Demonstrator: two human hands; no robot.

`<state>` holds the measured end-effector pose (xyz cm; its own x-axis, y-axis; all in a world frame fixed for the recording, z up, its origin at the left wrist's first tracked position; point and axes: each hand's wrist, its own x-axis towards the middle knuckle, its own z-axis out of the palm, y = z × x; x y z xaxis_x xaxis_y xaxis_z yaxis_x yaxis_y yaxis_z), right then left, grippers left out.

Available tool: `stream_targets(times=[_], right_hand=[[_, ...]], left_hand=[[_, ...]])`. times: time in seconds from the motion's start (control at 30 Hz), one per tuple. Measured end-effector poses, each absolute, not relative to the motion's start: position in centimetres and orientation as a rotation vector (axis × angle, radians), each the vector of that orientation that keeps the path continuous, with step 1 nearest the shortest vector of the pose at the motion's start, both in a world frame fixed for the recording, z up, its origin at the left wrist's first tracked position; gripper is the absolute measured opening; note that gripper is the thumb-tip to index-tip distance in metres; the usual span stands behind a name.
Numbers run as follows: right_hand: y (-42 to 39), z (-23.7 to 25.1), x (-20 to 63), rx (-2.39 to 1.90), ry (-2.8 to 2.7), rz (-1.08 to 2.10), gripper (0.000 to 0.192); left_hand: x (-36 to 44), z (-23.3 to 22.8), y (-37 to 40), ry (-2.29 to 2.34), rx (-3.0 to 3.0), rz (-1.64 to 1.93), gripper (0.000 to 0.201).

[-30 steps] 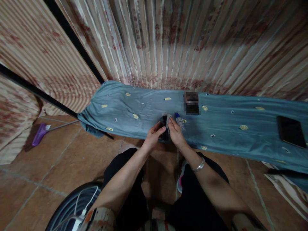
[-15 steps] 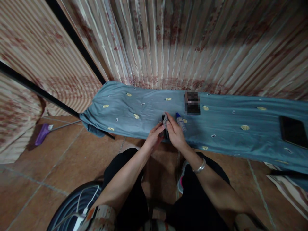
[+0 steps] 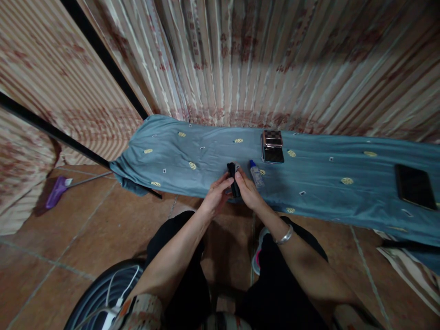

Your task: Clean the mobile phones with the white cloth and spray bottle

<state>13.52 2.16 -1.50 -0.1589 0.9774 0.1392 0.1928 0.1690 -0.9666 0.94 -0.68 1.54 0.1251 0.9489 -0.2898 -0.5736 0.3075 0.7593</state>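
so both hands are pinching a small black thing over the blue cloth; left hand steadies, right hand works it; next wants a firm grip.

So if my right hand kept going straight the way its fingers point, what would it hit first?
The right hand points up and slightly left, so it would probably meet the small black object both hands hold; depth past that is unclear.
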Motion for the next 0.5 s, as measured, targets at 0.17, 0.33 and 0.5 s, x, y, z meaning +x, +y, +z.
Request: stream_targets(times=[0.17, 0.33, 0.5], right_hand=[[2.5, -2.0, 13.6, -1.23, -1.47, 1.201, 0.089], [2.0, -1.1, 13.7, -1.196, -1.614, 1.064, 0.088], [1.0, -0.5, 13.7, -1.124, -1.756, 0.913, 0.078]], left_hand=[[0.8, 1.3, -0.6, 0.83, 0.552, 1.179, 0.036], [1.0, 1.0, -0.5, 0.831, 0.513, 1.173, 0.033], [1.2, 1.3, -0.6, 0.863, 0.481, 1.183, 0.027]])
